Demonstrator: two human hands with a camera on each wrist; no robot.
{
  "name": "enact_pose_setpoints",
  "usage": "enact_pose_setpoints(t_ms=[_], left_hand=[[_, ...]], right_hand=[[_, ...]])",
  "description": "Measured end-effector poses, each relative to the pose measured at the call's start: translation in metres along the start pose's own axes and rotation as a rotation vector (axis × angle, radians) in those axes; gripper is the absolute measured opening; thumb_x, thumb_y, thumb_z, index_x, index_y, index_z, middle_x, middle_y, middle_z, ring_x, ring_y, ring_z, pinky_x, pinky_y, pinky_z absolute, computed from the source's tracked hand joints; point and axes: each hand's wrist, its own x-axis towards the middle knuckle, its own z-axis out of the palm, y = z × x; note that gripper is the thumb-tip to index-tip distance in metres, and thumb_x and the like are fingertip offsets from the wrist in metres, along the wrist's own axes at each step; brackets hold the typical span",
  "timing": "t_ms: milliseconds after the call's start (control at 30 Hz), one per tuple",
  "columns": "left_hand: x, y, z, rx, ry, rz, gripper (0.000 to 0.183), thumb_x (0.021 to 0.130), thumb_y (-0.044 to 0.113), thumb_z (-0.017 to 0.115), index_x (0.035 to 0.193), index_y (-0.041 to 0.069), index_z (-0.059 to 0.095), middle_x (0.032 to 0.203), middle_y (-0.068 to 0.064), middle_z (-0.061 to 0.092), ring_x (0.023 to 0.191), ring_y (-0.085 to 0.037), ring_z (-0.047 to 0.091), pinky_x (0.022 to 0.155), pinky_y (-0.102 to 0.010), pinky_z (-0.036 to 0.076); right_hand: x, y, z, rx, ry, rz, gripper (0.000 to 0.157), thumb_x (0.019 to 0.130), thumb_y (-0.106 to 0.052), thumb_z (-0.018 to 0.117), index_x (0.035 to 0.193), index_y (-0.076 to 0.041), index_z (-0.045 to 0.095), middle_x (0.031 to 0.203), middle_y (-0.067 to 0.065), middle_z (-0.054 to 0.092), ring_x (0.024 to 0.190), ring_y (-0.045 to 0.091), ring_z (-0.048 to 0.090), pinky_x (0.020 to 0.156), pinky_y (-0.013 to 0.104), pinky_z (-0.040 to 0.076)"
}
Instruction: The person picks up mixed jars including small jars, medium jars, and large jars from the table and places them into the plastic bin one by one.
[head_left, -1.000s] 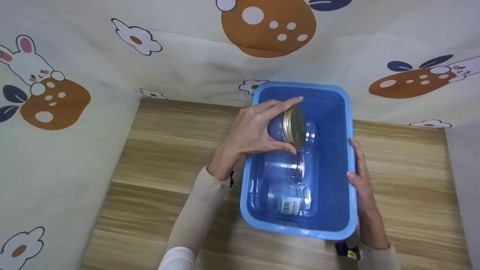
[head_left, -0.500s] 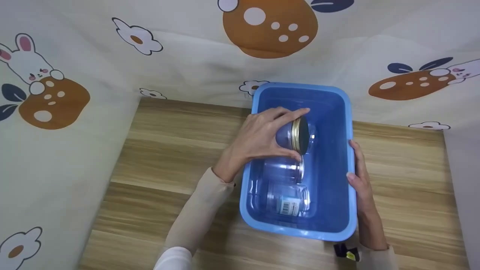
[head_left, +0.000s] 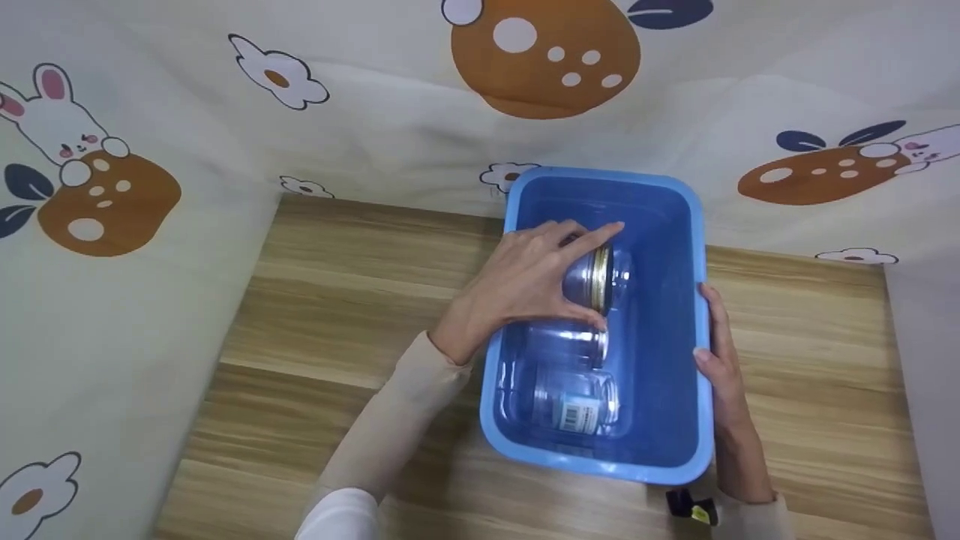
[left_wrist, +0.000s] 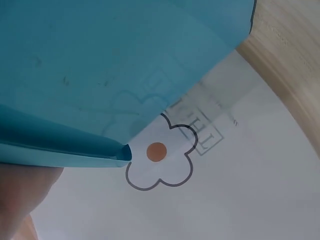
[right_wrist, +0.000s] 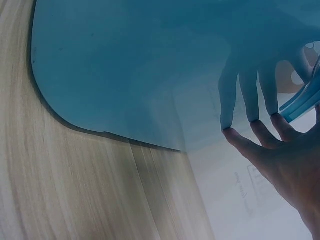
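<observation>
My left hand [head_left: 525, 281] reaches over the left rim of a blue plastic bin [head_left: 699, 225]. It grips a clear jar with a gold lid [head_left: 600, 279], lying on its side, between thumb and fingers. Below it in the bin lies another clear jar [head_left: 566, 341], then a clear jar with a barcode label [head_left: 577, 401]. A clear rounded piece [head_left: 622, 277] shows just right of the gold lid, mostly hidden. My right hand [head_left: 726, 360] holds the bin's right rim; in the right wrist view its fingertips [right_wrist: 255, 125] press the outer wall.
The bin stands on a wood-grain surface [head_left: 322, 300], near a printed cloth backdrop [head_left: 375, 135]. A small black item with a yellow patch [head_left: 691, 508] sits by my right wrist. In the left wrist view, the bin's wall [left_wrist: 115, 65] hides my left hand's work.
My left hand has moved down and slightly right, deeper into the bin, with the gold-lidded jar. Its lid has turned from facing up to facing right. My right hand stays on the rim.
</observation>
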Motion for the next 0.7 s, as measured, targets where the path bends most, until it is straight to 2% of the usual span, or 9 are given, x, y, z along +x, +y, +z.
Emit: enact_pose_setpoints(t_ms=[133, 233, 333, 400, 533, 700], left_hand=[[0.002, 0.003, 0.001, 0.044, -0.054, 0.010, 0.113, 0.065, 0.093, 0.052, 0.158, 0.032, 0.026, 0.128, -0.005, 0.061, 0.111, -0.024, 0.061, 0.090, -0.039, 0.053], [0.003, 0.005, 0.002, 0.069, -0.079, 0.007, 0.111, 0.066, 0.091, 0.053, 0.158, 0.033, 0.027, 0.131, -0.007, 0.061, 0.116, -0.026, 0.060, 0.091, -0.041, 0.053], [0.004, 0.007, 0.002, 0.095, -0.089, 0.013, 0.111, 0.067, 0.092, 0.051, 0.157, 0.033, 0.028, 0.134, -0.007, 0.060, 0.119, -0.027, 0.059, 0.094, -0.043, 0.052], [0.005, 0.009, 0.002, 0.116, -0.085, 0.028, 0.111, 0.066, 0.094, 0.046, 0.157, 0.032, 0.030, 0.133, -0.006, 0.061, 0.117, -0.026, 0.060, 0.092, -0.042, 0.053], [0.008, 0.011, 0.003, 0.115, -0.085, 0.055, 0.110, 0.067, 0.095, 0.043, 0.156, 0.032, 0.031, 0.131, -0.006, 0.062, 0.115, -0.025, 0.061, 0.089, -0.040, 0.053], [0.010, 0.012, 0.005, 0.087, -0.128, 0.049, 0.109, 0.067, 0.094, 0.044, 0.157, 0.034, 0.029, 0.134, -0.006, 0.060, 0.116, -0.026, 0.060, 0.089, -0.041, 0.052]], right_hand=[[0.000, 0.000, -0.002, -0.022, -0.011, -0.001, 0.070, 0.094, -0.022, 0.045, 0.159, -0.024, 0.019, 0.165, 0.002, 0.005, 0.146, 0.031, 0.012, 0.111, 0.060, 0.018], [0.000, 0.000, -0.002, -0.033, -0.021, -0.004, 0.070, 0.095, -0.023, 0.044, 0.160, -0.025, 0.017, 0.165, 0.003, 0.005, 0.146, 0.032, 0.014, 0.110, 0.058, 0.024], [0.001, 0.000, -0.002, -0.032, -0.024, -0.005, 0.070, 0.095, -0.023, 0.044, 0.160, -0.025, 0.017, 0.165, 0.003, 0.005, 0.145, 0.033, 0.014, 0.108, 0.057, 0.027], [0.001, 0.000, -0.001, -0.030, -0.018, -0.002, 0.070, 0.095, -0.023, 0.044, 0.160, -0.025, 0.017, 0.165, 0.002, 0.005, 0.145, 0.032, 0.013, 0.108, 0.056, 0.025], [-0.001, -0.001, 0.001, -0.027, 0.000, 0.006, 0.070, 0.095, -0.024, 0.045, 0.160, -0.024, 0.018, 0.165, 0.001, 0.005, 0.145, 0.029, 0.012, 0.108, 0.053, 0.022], [-0.001, -0.002, 0.001, -0.021, 0.006, 0.019, 0.070, 0.095, -0.024, 0.045, 0.160, -0.024, 0.017, 0.165, 0.000, 0.006, 0.146, 0.030, 0.012, 0.107, 0.051, 0.025]])
